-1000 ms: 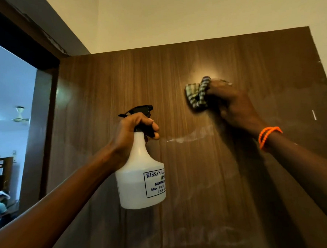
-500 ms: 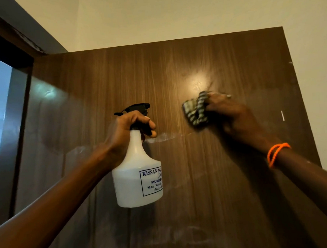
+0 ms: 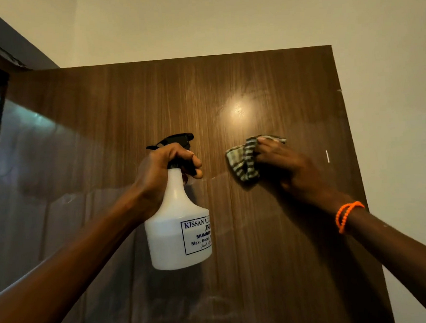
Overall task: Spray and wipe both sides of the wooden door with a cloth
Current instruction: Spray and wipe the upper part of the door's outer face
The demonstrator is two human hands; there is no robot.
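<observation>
Door (image 3: 153,102) fills the frame; right hand (image 3: 287,166) presses a bunched striped cloth (image 3: 243,163) on it right of centre, left hand (image 3: 162,169) grips a white bottle (image 3: 176,228), mid-frame.

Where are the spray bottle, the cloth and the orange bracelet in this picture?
spray bottle (image 3: 171,228), head view, on its white body.
cloth (image 3: 243,162), head view, on the striped fold left of the fingers.
orange bracelet (image 3: 346,214), head view, on the beads at the wrist.

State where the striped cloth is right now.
In the head view, the striped cloth is pressed against the wooden door under the right hand, right of the spray bottle.
</observation>
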